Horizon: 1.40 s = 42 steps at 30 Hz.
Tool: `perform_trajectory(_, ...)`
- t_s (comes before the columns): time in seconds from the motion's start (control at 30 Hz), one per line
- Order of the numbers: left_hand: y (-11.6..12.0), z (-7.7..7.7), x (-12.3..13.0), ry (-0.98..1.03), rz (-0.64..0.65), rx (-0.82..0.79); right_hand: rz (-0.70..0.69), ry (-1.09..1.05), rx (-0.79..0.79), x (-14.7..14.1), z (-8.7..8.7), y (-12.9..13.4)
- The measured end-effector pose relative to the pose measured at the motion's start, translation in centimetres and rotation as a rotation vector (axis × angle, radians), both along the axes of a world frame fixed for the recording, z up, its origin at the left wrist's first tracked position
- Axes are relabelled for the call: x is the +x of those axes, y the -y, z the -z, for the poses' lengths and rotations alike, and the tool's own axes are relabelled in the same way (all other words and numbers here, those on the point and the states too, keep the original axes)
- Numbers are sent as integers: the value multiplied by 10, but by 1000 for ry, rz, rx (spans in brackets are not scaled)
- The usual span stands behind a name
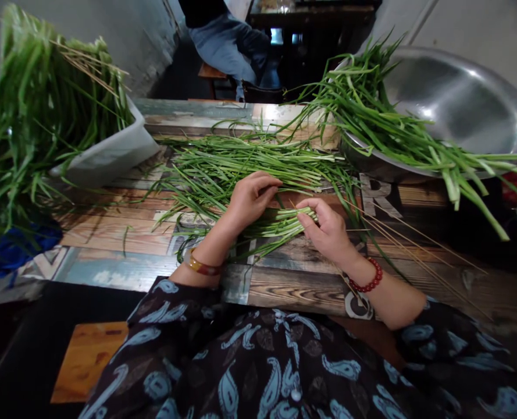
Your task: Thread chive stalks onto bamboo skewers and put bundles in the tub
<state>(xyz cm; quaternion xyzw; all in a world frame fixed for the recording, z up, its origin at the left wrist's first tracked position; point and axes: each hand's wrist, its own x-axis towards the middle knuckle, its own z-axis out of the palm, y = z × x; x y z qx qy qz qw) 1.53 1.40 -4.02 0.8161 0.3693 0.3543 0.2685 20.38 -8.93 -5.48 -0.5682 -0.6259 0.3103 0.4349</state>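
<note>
Long green stalks, like chives, lie in a loose pile (pixel 249 160) across the wooden table (pixel 293 289). Nearer my body is a smaller bunch (pixel 280 224), its pale cut ends toward the right. My right hand (pixel 327 228) has thumb and fingers closed round those pale ends; a thin stick seems to run under the palm. Over the upper left of the bunch is my left hand (pixel 255 199), its fingers curled and thumb near the fingertips. What it may hold is too small to make out. Several thin wooden sticks (pixel 415 256) lie to the right.
At the left, a white bin (pixel 114 152) bears greens hung on sticks, with blue cloth (pixel 18 247) below. A large metal bowl (pixel 454 99) with more greens (pixel 371 116) stands at the back right. Beyond the table sits a person in jeans (pixel 227 46).
</note>
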Motion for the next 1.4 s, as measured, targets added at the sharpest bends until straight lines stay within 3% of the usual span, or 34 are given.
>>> perform_trajectory(0.1, -6, 5, 10, -125, 90, 83, -1, 7, 31, 0, -2, 1)
perform_trajectory(0.23, -8, 1, 26, -345, 207, 172, -14, 37, 75, 0, -4, 2)
perform_trajectory(0.47, -15, 0, 31, -559, 154, 214, -20, 44, 99, 2, -5, 2)
perform_trajectory(0.63, -13, -1, 22, -219, 85, 129, -16, -6, 70, 3, -4, 2)
perform_trajectory(0.73, -1, -6, 16, -9, 39, -82, 10, -31, 57, 4, -3, 1)
perform_trajectory(0.93, 19, -9, 11, 161, 39, -445, 25, -70, 49, 4, 0, 2)
perform_trajectory(1.17, 23, -12, 16, 255, 62, -535, 12, -62, 62, 3, -2, 0)
perform_trajectory(1.4, 26, -14, 17, 258, 82, -524, 25, -33, 50, 5, -2, -1)
